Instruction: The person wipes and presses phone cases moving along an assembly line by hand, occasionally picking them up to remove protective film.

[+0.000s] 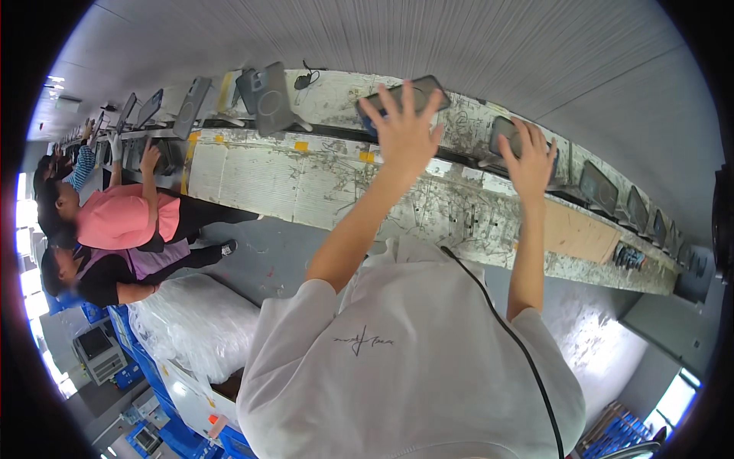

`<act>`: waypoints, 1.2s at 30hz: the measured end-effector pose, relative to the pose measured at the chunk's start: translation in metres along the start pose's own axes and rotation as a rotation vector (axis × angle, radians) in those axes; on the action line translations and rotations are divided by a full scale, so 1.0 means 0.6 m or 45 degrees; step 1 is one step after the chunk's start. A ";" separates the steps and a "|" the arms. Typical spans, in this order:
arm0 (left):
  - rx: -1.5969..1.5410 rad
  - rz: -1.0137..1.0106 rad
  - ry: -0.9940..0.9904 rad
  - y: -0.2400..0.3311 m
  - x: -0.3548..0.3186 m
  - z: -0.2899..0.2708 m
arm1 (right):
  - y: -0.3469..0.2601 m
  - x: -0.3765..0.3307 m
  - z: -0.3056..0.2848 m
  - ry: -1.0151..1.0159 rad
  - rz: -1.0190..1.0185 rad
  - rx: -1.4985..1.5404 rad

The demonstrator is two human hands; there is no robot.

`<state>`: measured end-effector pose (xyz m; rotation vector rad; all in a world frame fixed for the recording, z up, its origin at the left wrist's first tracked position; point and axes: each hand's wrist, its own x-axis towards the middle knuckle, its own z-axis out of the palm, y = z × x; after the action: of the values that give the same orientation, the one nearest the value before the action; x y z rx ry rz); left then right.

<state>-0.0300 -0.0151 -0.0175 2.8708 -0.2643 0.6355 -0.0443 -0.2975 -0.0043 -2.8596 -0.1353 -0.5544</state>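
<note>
My left hand [406, 135] is spread wide over a dark phone case [430, 86], which leans on the far strip of the bench. Its fingers cross in front of the case, and I cannot tell whether they touch it. Further right, my right hand [529, 162] lies in front of another grey phone case [501, 136], fingers stretched and slightly apart. Most of that case is hidden behind the hand. Left of my hands stands a grey translucent phone case [271, 103] with a ring on its back, tilted on a white support.
Several more cases stand along the line, among them a grey one [191, 107] and a dark one [599, 187]. The worn bench [260, 172] runs across. A small black object with a cord [307, 79] lies behind. Co-workers [126, 218] are at left, near a plastic-wrapped bundle [195, 321].
</note>
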 end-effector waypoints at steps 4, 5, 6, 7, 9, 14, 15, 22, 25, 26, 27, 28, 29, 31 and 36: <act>-0.032 0.082 -0.094 0.090 -0.001 -0.006 | 0.064 -0.012 -0.047 0.129 -0.033 0.012; -0.170 0.101 -0.076 0.111 -0.003 -0.012 | 0.058 -0.006 -0.058 0.234 0.003 0.288; -0.310 0.125 -0.055 0.130 -0.005 -0.024 | 0.047 0.005 -0.075 0.340 0.044 0.562; -0.305 0.119 -0.052 0.147 -0.009 -0.038 | 0.018 0.019 -0.089 0.338 0.038 0.568; -0.486 0.344 -0.142 0.172 -0.037 -0.068 | -0.083 0.043 -0.105 0.134 -0.070 0.979; -1.045 0.473 -0.205 0.169 -0.175 -0.109 | -0.251 0.101 -0.040 -0.319 -0.757 0.853; -1.234 0.330 -0.274 0.145 -0.192 -0.112 | -0.262 0.108 -0.016 -0.312 -0.854 0.700; -0.695 -0.116 0.306 -0.119 -0.086 -0.152 | -0.174 0.079 0.072 -0.268 -0.545 0.218; -0.355 0.107 0.301 -0.176 -0.016 -0.133 | -0.111 0.054 0.042 -0.263 -0.403 0.143; -0.288 0.138 0.216 -0.179 -0.006 -0.117 | -0.086 0.046 0.033 -0.270 -0.373 0.142; -0.225 0.180 0.135 -0.176 0.006 -0.094 | -0.058 0.043 0.023 -0.270 -0.335 0.136; -0.180 0.182 -0.042 -0.165 0.011 -0.076 | -0.032 0.038 0.014 -0.290 -0.306 0.147; -0.199 0.204 -0.042 -0.149 0.013 -0.058 | -0.004 0.033 0.002 -0.285 -0.283 0.130; -0.273 0.216 -0.060 -0.089 0.016 -0.039 | 0.033 0.026 -0.029 -0.219 -0.140 0.354; -0.523 0.290 0.033 0.033 0.010 -0.051 | -0.037 0.000 -0.131 0.194 -0.222 0.749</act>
<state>-0.0411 -0.0280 0.0151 2.4555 -0.6434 0.5760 -0.0753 -0.2944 0.0712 -2.2396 -0.4436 -0.6368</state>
